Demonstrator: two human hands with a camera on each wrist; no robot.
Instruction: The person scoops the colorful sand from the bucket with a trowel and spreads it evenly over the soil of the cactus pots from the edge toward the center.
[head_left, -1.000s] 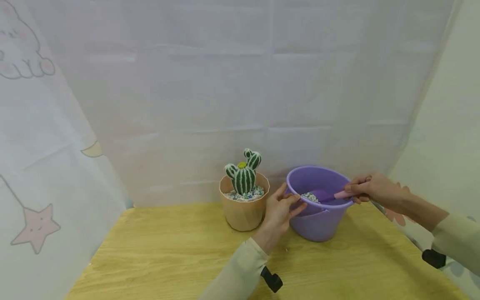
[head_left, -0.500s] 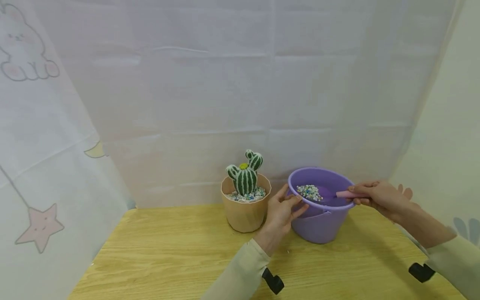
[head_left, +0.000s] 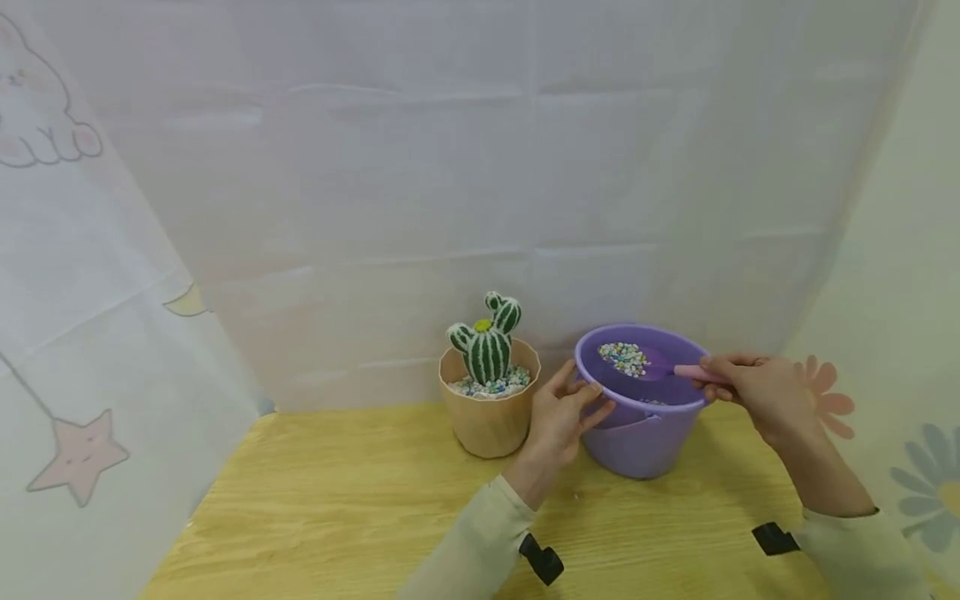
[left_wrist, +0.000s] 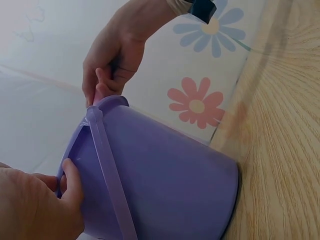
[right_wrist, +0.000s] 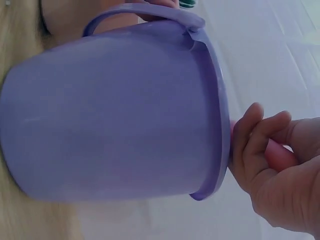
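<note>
A purple bucket (head_left: 637,442) stands upright on the wooden table. My left hand (head_left: 558,421) holds its near-left rim; in the left wrist view the fingers (left_wrist: 72,182) curl at the rim. My right hand (head_left: 757,387) grips the pink handle (head_left: 693,373) of a toy shovel with a purple blade (head_left: 660,362). The blade is loaded with small multicoloured pebbles (head_left: 624,358) and shows within the bucket's mouth, near rim height. In the right wrist view, the right hand (right_wrist: 280,170) is wrapped around the handle beside the rim. More pebbles show low inside the bucket.
Left of the bucket, close to my left hand, stands a peach pot (head_left: 487,429) with a knitted cactus (head_left: 489,357) and pebbles in it. A pale sheet hangs behind the table (head_left: 322,500). Another wall with printed flowers (head_left: 825,396) rises at the right.
The shovel has risen inside the bucket, bringing its load of pebbles into fuller view. My right wrist and forearm have swung inward. My left hand stays at the rim.
</note>
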